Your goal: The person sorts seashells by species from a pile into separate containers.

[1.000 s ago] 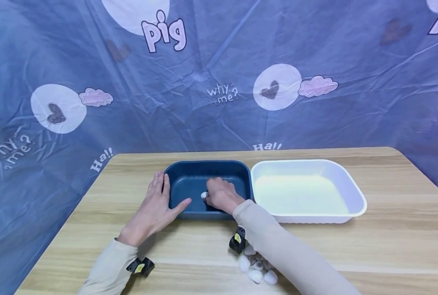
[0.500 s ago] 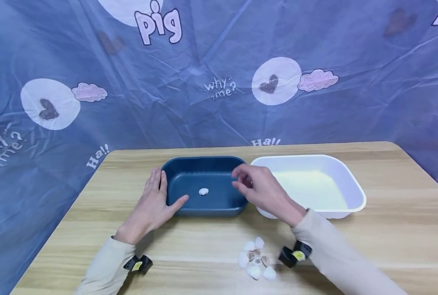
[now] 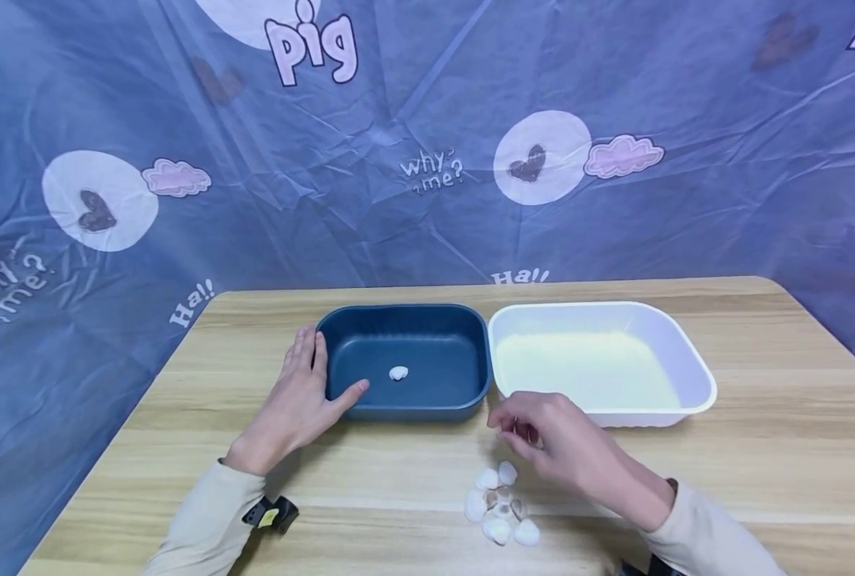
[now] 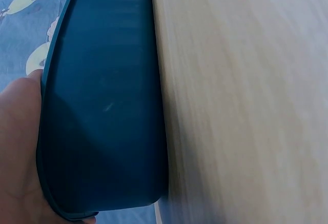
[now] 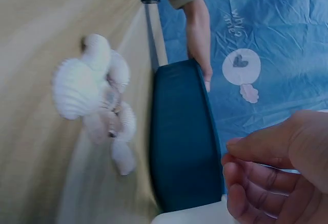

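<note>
A deep blue rectangular tray (image 3: 437, 368) stands on the table with one small white seashell (image 3: 398, 374) on its floor. My left hand (image 3: 300, 408) rests on the tray's near left corner, its straight fingers along the left side and its thumb over the front rim. Several seashells (image 3: 497, 530), mostly white and ribbed with a few brownish ones, lie clustered on the table before the trays. Just beyond and right of them hovers my right hand (image 3: 567, 444), fingers loosely bent and holding nothing. The right wrist view shows its thumb (image 5: 266, 144) and bent fingers close together.
A white tray (image 3: 593, 372) stands directly to the right of the blue one, side by side. Both sit on a wooden table (image 3: 269, 320). A blue printed cloth (image 3: 369, 224) hangs behind the table.
My right hand has let go of the seashell in the blue tray, lifted out to the right and come back toward the shell cluster. The left hand has kept its place on the tray.
</note>
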Available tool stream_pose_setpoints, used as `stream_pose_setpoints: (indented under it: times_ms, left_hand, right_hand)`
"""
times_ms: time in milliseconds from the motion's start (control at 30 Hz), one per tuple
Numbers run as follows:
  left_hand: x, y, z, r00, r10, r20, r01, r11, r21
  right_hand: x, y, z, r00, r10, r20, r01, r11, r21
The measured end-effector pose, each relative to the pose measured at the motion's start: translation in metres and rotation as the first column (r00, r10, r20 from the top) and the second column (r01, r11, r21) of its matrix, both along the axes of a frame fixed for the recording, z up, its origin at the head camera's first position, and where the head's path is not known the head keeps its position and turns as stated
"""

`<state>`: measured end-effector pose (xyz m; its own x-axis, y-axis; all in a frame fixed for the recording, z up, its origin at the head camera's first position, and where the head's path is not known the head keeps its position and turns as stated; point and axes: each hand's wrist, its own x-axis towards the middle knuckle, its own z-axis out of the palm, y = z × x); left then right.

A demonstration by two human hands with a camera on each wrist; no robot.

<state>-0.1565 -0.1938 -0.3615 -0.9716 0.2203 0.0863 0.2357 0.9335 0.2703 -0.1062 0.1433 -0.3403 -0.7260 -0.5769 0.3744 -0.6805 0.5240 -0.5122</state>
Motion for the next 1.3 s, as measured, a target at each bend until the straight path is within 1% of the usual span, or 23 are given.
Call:
stream_pose_setpoints:
  times_ms: [133,200,300,400,500,667,867,1033,1300]
  left_hand:
    - [-0.001,0.001,0.001,1.0,-0.002,0.005,0.002,1.0,-0.003]
    - [-0.001,0.001,0.001,1.0,-0.004,0.009,0.004,1.0,-0.004]
    - [-0.001,0.002,0.002,1.0,-0.006,0.013,0.006,1.0,0.0]
    - [-0.001,0.002,0.002,1.0,-0.004,0.019,0.004,1.0,0.0]
    - [-0.001,0.002,0.001,1.0,-0.002,0.021,0.002,1.0,-0.003]
    - [0.0,0.001,0.0,1.0,-0.002,0.015,0.002,1.0,-0.003]
    - [0.0,0.0,0.001,1.0,0.001,0.01,0.0,1.0,-0.011]
    - [0.0,0.0,0.001,1.0,0.001,-0.005,-0.001,1.0,-0.009]
    - [0.0,0.0,0.0,1.0,0.004,-0.007,-0.004,1.0,-0.006]
  right_hand:
    - [0.004,0.004,-0.006,0.998,0.039,0.039,-0.04,0.999,0.024]
    - [0.005,0.006,-0.011,0.997,0.062,0.037,-0.063,0.997,0.034]
    - [0.005,0.009,-0.018,0.993,0.116,-0.022,-0.115,0.992,0.058]
    - [0.005,0.012,-0.025,0.985,0.157,-0.072,-0.15,0.985,0.086]
    - [0.005,0.014,-0.029,0.982,0.172,-0.074,-0.163,0.98,0.112]
    - [0.007,0.015,-0.032,0.988,0.149,-0.048,-0.14,0.978,0.156]
    - [0.009,0.013,-0.033,0.993,0.111,0.027,-0.114,0.972,0.203]
    - [0.009,0.013,-0.033,0.995,0.094,0.045,-0.101,0.971,0.217]
    - [0.011,0.013,-0.031,0.996,0.009,0.087,-0.031,0.966,0.255]
